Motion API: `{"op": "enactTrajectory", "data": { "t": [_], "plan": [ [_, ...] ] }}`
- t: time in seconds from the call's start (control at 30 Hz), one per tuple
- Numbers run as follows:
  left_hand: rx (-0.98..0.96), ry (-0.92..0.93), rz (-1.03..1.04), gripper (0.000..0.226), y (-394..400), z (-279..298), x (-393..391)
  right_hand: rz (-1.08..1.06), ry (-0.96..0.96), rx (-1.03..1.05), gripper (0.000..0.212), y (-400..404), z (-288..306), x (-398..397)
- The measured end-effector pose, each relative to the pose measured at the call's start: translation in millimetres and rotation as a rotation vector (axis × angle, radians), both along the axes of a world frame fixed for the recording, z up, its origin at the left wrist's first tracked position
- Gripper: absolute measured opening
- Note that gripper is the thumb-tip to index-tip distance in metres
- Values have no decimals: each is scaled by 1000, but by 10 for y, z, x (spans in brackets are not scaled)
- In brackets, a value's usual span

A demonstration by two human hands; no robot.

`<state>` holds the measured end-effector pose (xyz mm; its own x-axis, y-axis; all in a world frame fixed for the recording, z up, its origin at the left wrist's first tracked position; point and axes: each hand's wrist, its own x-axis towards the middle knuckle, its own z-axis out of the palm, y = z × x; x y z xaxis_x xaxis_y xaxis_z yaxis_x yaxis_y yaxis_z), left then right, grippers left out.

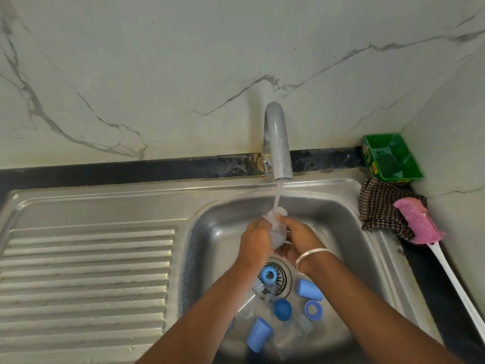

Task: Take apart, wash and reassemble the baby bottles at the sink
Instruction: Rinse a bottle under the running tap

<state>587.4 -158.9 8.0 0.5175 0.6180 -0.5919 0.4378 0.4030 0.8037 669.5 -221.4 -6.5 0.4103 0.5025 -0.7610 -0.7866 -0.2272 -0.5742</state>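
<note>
From the head camera, both hands meet under the tap [278,143], where a thin stream of water [277,197] falls onto a clear baby bottle [277,231] held between them above the basin of the steel sink [341,214]. The left hand [256,241] wraps its fingers round the bottle's left side and the right hand [299,239], with a silver bangle [311,258] at the wrist, grips it from the right, thumb up near the top. The bottle is see-through and mostly covered by the fingers, so its mouth and base are hard to make out. Below the hands, loose parts lie around the drain [278,278]: a blue ring [268,275] on the strainer, another blue ring [313,309], a blue dome cap [283,310], and two blue caps [309,289] [258,334]. Clear bottle bodies [245,308] among them blur into the wet steel and are partly hidden by the forearms.
</note>
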Motion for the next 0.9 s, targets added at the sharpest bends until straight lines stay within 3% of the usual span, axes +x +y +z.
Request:
{"op": "enactTrajectory", "data": {
  "t": [0.07, 0.2, 0.37, 0.47, 0.57, 0.83, 0.9],
  "plan": [
    [-44, 61, -105, 18, 72, -35, -47, 154, -217, -31, 14, -96, -41, -12],
    [41, 68, -145, 39, 153, -113, -214, 447, -819, -112, 48, -231, -182, -40],
    [208, 35, -92, 38, 131, -195, -365, 556, -1239, -140, 57, -249, -151, -27],
    [237, -4, -153, 51, 111, -207, -386, 441, -1142, -119, 55, -209, -135, -55],
    [302, 6, -207, 49, 102, -232, -343, 413, -1042, -17, 55, -222, -183, -75],
    [423, 1, -308, 57, 219, -188, -246, 343, -598, 245, 58, -262, -91, 170],
    [408, -15, -244, 61, 221, -213, -235, 244, -821, 87, 44, -159, 2, 284]
  ]
}}
